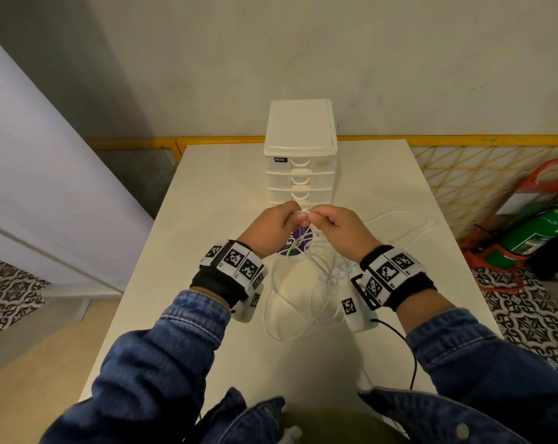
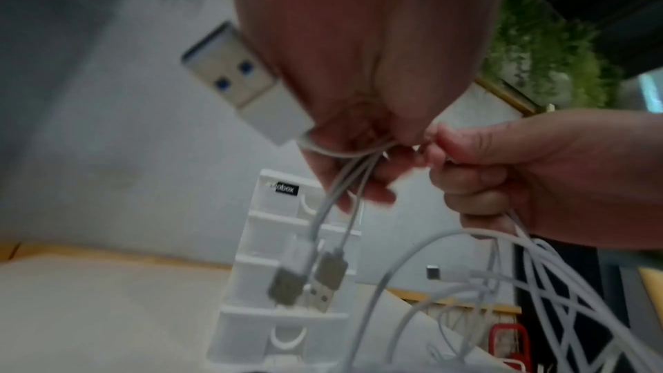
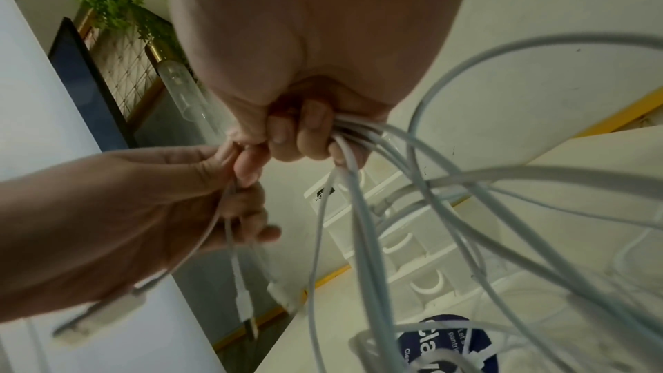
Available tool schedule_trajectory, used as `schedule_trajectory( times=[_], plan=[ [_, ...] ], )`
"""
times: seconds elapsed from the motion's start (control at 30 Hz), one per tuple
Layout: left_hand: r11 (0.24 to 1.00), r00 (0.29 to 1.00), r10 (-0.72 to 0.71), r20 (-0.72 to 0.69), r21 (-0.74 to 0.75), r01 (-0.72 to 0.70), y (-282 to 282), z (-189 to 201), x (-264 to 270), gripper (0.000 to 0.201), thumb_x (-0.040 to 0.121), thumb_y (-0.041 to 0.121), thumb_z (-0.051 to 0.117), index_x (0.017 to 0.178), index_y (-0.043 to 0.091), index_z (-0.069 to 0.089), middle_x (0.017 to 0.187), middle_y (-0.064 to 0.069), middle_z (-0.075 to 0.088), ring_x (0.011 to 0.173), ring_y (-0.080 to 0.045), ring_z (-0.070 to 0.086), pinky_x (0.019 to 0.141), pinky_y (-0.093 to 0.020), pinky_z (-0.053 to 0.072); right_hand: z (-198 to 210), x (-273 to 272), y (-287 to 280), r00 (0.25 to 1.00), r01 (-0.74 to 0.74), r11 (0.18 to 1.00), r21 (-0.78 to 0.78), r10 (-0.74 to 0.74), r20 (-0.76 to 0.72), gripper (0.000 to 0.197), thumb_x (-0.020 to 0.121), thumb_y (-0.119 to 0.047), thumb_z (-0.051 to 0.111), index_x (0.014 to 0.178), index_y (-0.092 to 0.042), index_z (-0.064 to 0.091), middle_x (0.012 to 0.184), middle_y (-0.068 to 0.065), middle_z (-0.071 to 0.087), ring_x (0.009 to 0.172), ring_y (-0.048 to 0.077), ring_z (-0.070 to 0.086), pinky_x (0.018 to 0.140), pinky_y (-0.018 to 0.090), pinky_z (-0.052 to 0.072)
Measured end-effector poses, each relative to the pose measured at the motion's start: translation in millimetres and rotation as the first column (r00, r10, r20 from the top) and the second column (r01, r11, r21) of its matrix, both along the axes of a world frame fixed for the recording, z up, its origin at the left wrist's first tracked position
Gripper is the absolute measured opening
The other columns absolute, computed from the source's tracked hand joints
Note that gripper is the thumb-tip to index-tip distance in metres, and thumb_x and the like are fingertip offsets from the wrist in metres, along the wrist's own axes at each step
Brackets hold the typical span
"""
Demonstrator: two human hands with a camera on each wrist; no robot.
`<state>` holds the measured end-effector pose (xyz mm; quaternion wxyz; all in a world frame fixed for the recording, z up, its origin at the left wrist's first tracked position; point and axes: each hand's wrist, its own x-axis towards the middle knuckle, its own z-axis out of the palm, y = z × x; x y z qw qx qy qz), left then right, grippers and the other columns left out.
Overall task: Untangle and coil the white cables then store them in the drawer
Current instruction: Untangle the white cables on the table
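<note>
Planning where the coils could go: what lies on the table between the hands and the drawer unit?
In the head view, only a narrow strip of bare table separates the raised hands from the drawer unit.

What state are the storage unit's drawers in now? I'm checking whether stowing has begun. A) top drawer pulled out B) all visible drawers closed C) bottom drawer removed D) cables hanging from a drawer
B: the drawer unit shows every visible front flush, while both hands hold the white cables in front of it.

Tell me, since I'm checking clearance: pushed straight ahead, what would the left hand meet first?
Probably the drawer unit, directly beyond the left hand, which grips the white cables. How far apart they are is unclear.
</note>
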<state>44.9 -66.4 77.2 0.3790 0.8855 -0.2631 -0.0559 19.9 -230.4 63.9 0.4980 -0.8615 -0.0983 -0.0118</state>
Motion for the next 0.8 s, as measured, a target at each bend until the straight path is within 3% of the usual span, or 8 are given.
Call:
schedule_trajectory(
  times=[0.07, 0.13, 0.2, 0.3, 0.47, 0.6, 0.67, 0.8],
  plan=[
    [0.995, 0.998, 0.042, -0.056, -0.084, -0.047, -1, 4, -4, 0.022, 0.1, 0.016, 0.043, 0.083, 0.007, 0.053, 0.064, 0.011, 0.049, 0.059, 0.004, 0.051, 0.06, -0.009, 0.034, 1, -1, 1, 1.0, -0.001, 0.999, 0.038, 0.001, -0.001, 0.02, 0.094, -0.02, 0.05, 0.087, -0.012, 0.067, 0.087, 0.001, 0.07, 0.085, 0.013, 0.063, 0.081, 0.026, 0.046],
    [0.982, 0.993, 0.106, -0.057, -0.147, -0.114, 0, 5, -4, 0.024, 0.099, 0.018, 0.042, 0.077, 0.013, 0.049, 0.06, 0.007, 0.045, 0.051, 0.001, 0.045, 0.053, -0.015, 0.032, -3, -3, 1, 1.0, 0.003, 0.999, 0.047, -0.003, -0.017, 0.019, 0.09, -0.025, 0.056, 0.079, -0.01, 0.061, 0.068, -0.001, 0.062, 0.064, 0.009, 0.056, 0.066, 0.023, 0.045],
    [0.951, 0.982, 0.188, -0.035, -0.243, -0.19, 3, 11, -1, 0.029, 0.099, 0.02, 0.042, 0.07, 0.019, 0.047, 0.056, 0.004, 0.042, 0.041, -0.001, 0.041, 0.046, -0.016, 0.031, -7, -4, 2, 0.999, 0.008, 0.997, 0.073, -0.004, -0.053, 0.022, 0.087, -0.026, 0.062, 0.076, -0.007, 0.058, 0.062, 0.001, 0.06, 0.056, 0.01, 0.055, 0.059, 0.017, 0.045],
    [0.897, 0.955, 0.295, 0.045, -0.358, -0.26, 7, 18, 3, 0.031, 0.099, 0.019, 0.042, 0.069, 0.022, 0.047, 0.055, 0.006, 0.04, 0.044, -0.002, 0.037, 0.047, -0.016, 0.03, -14, 1, -2, 0.996, -0.003, 0.998, 0.06, 0.008, -0.087, 0.018, 0.085, -0.027, 0.064, 0.075, -0.013, 0.061, 0.069, 0.001, 0.067, 0.063, 0.008, 0.06, 0.061, 0.009, 0.043],
    [0.817, 0.904, 0.414, 0.106, -0.482, -0.317, 19, 31, 9, 0.03, 0.099, 0.016, 0.041, 0.07, 0.021, 0.046, 0.059, 0.003, 0.04, 0.052, -0.004, 0.036, 0.052, -0.015, 0.03, -34, -1, -11, 0.996, 0.011, 0.998, 0.057, -0.005, -0.091, 0.008, 0.082, -0.017, 0.066, 0.083, -0.025, 0.066, 0.085, -0.005, 0.068, 0.082, 0.009, 0.063, 0.078, 0.015, 0.046],
    [0.754, 0.858, 0.503, 0.102, -0.538, -0.377, 29, 37, 12, 0.027, 0.1, 0.019, 0.04, 0.075, 0.013, 0.048, 0.058, 0.005, 0.037, 0.049, -0.003, 0.035, 0.05, -0.016, 0.03, -53, -3, -23, 0.993, 0.057, 0.998, 0.007, -0.056, -0.107, 0.027, 0.081, -0.011, 0.066, 0.107, -0.019, 0.066, 0.105, 0.001, 0.07, 0.099, 0.014, 0.063, 0.09, 0.024, 0.049],
    [0.701, 0.818, 0.57, 0.08, -0.566, -0.434, 36, 39, 15, 0.029, 0.1, 0.021, 0.039, 0.073, 0.016, 0.047, 0.058, 0.005, 0.037, 0.046, -0.001, 0.034, 0.048, -0.013, 0.029, -61, -4, -35, 0.984, 0.126, 0.99, -0.061, -0.133, -0.116, 0.036, 0.082, -0.009, 0.065, 0.116, -0.017, 0.063, 0.112, 0.005, 0.068, 0.104, 0.018, 0.062, 0.093, 0.027, 0.046],
    [0.637, 0.734, 0.673, 0.089, -0.574, -0.514, 50, 42, 20, 0.033, 0.1, 0.019, 0.039, 0.068, 0.023, 0.044, 0.06, 0.007, 0.039, 0.047, 0.003, 0.038, 0.05, -0.008, 0.031, -64, -9, -53, 0.966, 0.249, 0.965, -0.081, -0.253, -0.045, 0.034, 0.079, -0.015, 0.071, 0.111, -0.011, 0.065, 0.11, 0.006, 0.068, 0.1, 0.018, 0.061, 0.086, 0.02, 0.04]
  ],
)
